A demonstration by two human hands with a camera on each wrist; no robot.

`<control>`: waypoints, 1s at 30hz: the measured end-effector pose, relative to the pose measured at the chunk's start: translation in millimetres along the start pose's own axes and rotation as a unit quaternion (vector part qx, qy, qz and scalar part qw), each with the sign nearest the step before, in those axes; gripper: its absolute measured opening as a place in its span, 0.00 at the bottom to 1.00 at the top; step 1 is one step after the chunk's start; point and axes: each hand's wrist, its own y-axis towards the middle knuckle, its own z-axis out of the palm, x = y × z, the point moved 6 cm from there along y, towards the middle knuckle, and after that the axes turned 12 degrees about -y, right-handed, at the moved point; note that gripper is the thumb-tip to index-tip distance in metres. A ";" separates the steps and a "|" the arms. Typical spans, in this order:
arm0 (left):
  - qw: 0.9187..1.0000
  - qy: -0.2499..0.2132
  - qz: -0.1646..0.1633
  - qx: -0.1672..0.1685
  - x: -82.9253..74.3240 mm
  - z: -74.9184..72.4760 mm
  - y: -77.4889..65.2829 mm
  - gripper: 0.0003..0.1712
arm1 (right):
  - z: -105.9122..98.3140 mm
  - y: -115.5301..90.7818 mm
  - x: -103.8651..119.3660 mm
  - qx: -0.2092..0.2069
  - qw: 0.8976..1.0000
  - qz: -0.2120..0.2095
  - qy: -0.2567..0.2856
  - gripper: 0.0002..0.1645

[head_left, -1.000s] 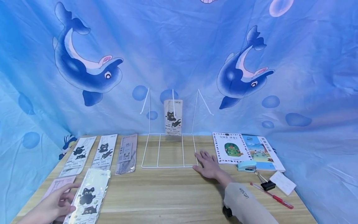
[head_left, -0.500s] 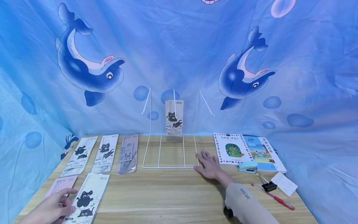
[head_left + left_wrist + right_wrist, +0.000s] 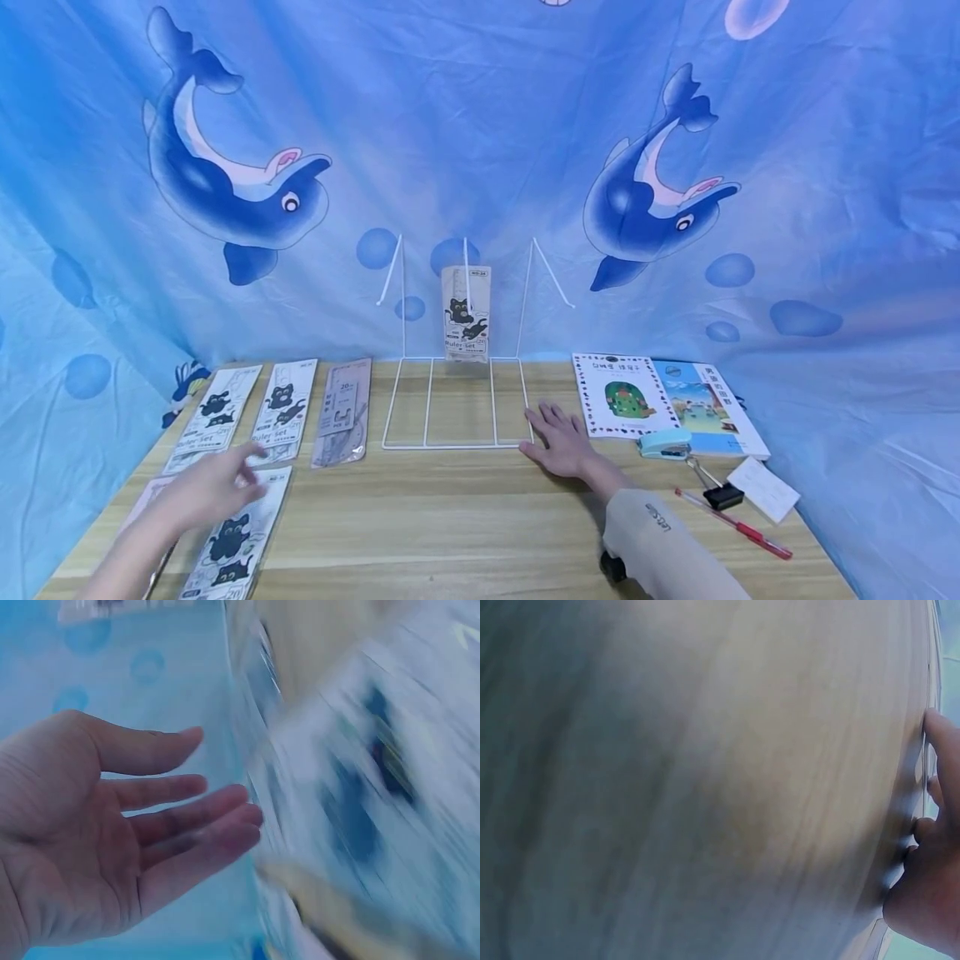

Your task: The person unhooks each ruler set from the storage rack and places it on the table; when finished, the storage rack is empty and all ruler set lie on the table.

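My left hand [image 3: 213, 492] is over the front-left ruler-set packet [image 3: 236, 537], holding nothing; in the left wrist view its fingers are loosely extended beside a blurred packet [image 3: 352, 787]. Behind it lie two more ruler-set packets with black cats, one at the far left [image 3: 213, 408] and one beside it [image 3: 283, 408], then a pink-grey ruler packet [image 3: 341, 412]. A pink packet [image 3: 146, 504] is partly hidden under my left arm. My right hand [image 3: 558, 442] rests spread on the table, fingertips at the right side of the white wire rack [image 3: 450, 447]. Another ruler set [image 3: 467, 321] hangs from the rack's middle hook.
On the right lie a white booklet [image 3: 615, 396], a blue-covered book [image 3: 705, 408], a mint stapler [image 3: 664, 443], a black binder clip [image 3: 723, 497], a white paper pad [image 3: 765, 489] and a red pen [image 3: 738, 525]. A blue dolphin curtain [image 3: 480, 125] stands behind the wooden table [image 3: 420, 533].
The left hand has let go of the front packet, which lies flatter on the table, and has moved up and right above it. The right hand has stayed in place.
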 end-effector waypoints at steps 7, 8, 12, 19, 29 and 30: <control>0.985 -0.082 0.148 -0.016 -89.1 10.7 68.9 0.29 | -0.2 -0.2 -0.5 0.003 1.000 0.004 0.006 0.40; 0.981 -0.091 0.170 -0.021 -100.0 11.6 79.1 0.29 | 0.3 -0.1 -0.6 0.005 1.000 0.004 0.005 0.41; 0.961 -0.166 0.217 -0.043 -137.0 15.2 119.5 0.32 | 2.0 0.1 -0.2 0.006 1.000 0.002 0.010 0.41; 0.924 -0.311 0.206 -0.084 -175.0 31.7 174.9 0.42 | 2.3 -0.7 3.0 0.007 1.000 -0.001 0.004 0.40; 0.870 -0.414 0.235 -0.130 -196.3 44.5 210.8 0.31 | 0.3 0.7 0.4 -0.001 1.000 0.001 0.001 0.40; 0.867 -0.414 0.240 -0.140 -198.2 43.3 211.6 0.29 | -0.3 0.6 0.1 -0.001 1.000 0.001 0.000 0.40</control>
